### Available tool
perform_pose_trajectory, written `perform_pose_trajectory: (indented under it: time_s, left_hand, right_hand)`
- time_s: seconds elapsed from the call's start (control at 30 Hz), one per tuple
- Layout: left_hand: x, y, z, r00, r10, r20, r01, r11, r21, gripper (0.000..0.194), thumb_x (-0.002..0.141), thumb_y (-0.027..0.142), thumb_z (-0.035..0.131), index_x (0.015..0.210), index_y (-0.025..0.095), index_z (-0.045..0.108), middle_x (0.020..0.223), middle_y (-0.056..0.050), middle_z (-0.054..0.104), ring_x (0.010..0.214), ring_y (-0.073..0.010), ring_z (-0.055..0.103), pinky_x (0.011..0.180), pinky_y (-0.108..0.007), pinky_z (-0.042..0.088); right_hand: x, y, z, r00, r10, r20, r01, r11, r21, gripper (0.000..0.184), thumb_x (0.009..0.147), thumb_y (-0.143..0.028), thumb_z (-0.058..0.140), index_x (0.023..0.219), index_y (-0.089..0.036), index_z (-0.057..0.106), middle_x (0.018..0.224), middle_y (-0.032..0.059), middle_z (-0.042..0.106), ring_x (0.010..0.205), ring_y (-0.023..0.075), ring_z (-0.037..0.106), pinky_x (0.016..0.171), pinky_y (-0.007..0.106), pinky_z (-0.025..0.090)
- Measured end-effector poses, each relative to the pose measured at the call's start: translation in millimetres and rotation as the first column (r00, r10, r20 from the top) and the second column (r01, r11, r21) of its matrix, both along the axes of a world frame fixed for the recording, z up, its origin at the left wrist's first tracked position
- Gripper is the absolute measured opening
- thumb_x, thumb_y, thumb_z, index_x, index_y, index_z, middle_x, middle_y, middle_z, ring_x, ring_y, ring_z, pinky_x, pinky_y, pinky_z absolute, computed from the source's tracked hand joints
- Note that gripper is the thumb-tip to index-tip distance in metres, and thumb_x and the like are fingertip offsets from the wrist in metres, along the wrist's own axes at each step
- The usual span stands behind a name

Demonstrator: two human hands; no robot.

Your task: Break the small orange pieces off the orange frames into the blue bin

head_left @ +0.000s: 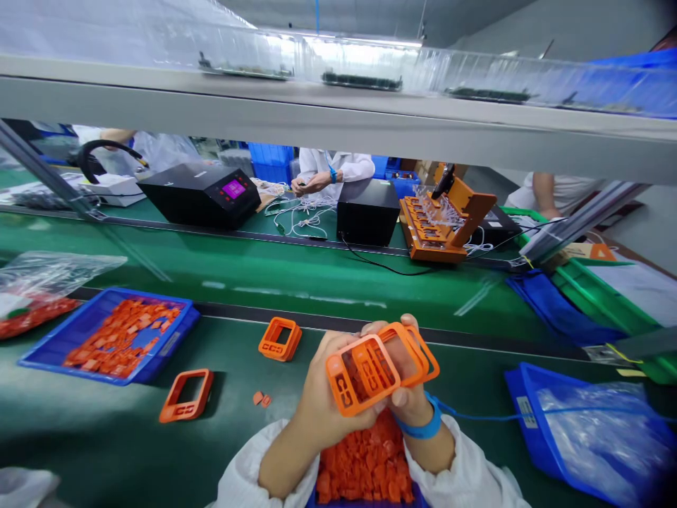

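Several orange plastic frames [364, 374] are held up between both my hands, over a blue tray heaped with small orange pieces [364, 458]. My left hand [322, 395] is closed around the frames' left side. With its fingers wrapped behind and its thumb in front, my right hand [412, 398] grips the frames on the right, which are fanned out. To the left on the green mat stand a small stack of orange frames [281, 339] and a single orange frame [169, 410]. Two small orange bits [261, 399] lie near them.
A blue tray of orange pieces [180, 317] sits at left beside a plastic bag [53, 271]. At right is a blue bin [521, 416] with clear plastic bags. A blue cord [481, 417] runs from my right wrist. Across the green belt [254, 271], co-workers and black boxes [369, 212] appear.
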State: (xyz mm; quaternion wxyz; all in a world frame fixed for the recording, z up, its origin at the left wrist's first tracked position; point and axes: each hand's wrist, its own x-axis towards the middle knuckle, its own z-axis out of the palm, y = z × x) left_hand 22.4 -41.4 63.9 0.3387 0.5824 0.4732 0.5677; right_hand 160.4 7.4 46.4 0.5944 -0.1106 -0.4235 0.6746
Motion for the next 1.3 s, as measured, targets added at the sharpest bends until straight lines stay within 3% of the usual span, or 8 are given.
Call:
perform_pose_trajectory:
  time_s: [0.1,0.23,0.43,0.63,0.87,1.3]
  left_hand:
    - [-2,-2,0.5,0.998,0.022,-0.055,-0.021,1.000,0.019,0.054,0.065,0.034,0.094,0.110,0.022,0.067,0.106,-0.007,0.061,0.096,-0.0254,0.064,0.084,-0.036,0.054]
    - [-2,-5,1.6,1.000,-0.009,-0.005,0.009,1.000,-0.015,0.062,0.066,0.031,0.093,0.120,0.022,0.064,0.119,-0.010,0.065,0.106,-0.0293,0.067,0.092,-0.039,0.055]
    - [-4,-9,12.7,0.998,-0.035,0.045,0.041,0.990,-0.138,0.062,0.065,0.029,0.092,0.121,0.022,0.065,0.100,-0.006,0.073,0.084,-0.0247,0.069,0.082,-0.036,0.056]
    - [-1,-9,11.9,0.974,-0.107,0.198,0.146,0.970,-0.195,0.066,0.066,0.019,0.089,0.126,0.022,0.061,0.101,-0.004,0.075,0.081,-0.0203,0.070,0.072,-0.027,0.055]
    - [-5,-8,17.8,0.942,-0.121,0.312,0.162,0.981,-0.108,0.057,0.072,0.019,0.085,0.124,0.019,0.061,0.088,-0.002,0.073,0.078,-0.0161,0.067,0.076,-0.026,0.054]
    - [-5,-10,16.9,0.923,-0.113,0.369,0.144,0.988,-0.058,0.059,0.073,0.016,0.085,0.128,0.020,0.063,0.095,-0.004,0.075,0.085,-0.0171,0.070,0.081,-0.026,0.057]
  right_hand:
    - [1,-2,3.7,0.999,-0.045,0.006,0.045,0.998,-0.037,0.096,0.063,-0.056,0.102,0.137,-0.045,0.042,0.118,0.0032,0.066,0.117,0.0322,0.067,0.107,0.059,0.057]
    - [1,-3,5.1,0.997,-0.072,-0.003,0.071,0.996,-0.058,0.094,0.063,-0.057,0.102,0.137,-0.047,0.044,0.118,0.0028,0.065,0.113,0.0308,0.067,0.105,0.058,0.058]
    - [4,-3,3.3,0.998,-0.062,-0.012,0.062,0.998,-0.010,0.090,0.070,-0.055,0.099,0.141,-0.051,0.045,0.123,0.0026,0.065,0.114,0.0293,0.067,0.102,0.054,0.060]
    - [6,-4,7.5,0.992,-0.128,-0.004,0.128,0.992,-0.010,0.090,0.067,-0.057,0.100,0.140,-0.049,0.047,0.121,0.0026,0.066,0.119,0.0307,0.065,0.107,0.057,0.057]
    - [16,5,15.8,0.978,-0.199,-0.062,0.194,0.977,-0.083,0.079,0.070,-0.051,0.097,0.136,-0.048,0.053,0.124,0.0006,0.067,0.118,0.0279,0.068,0.100,0.050,0.060]
    - [21,13,14.2,0.982,-0.185,-0.034,0.183,0.981,-0.061,0.082,0.065,-0.052,0.102,0.134,-0.050,0.057,0.123,-0.0016,0.069,0.118,0.0263,0.070,0.098,0.045,0.062]
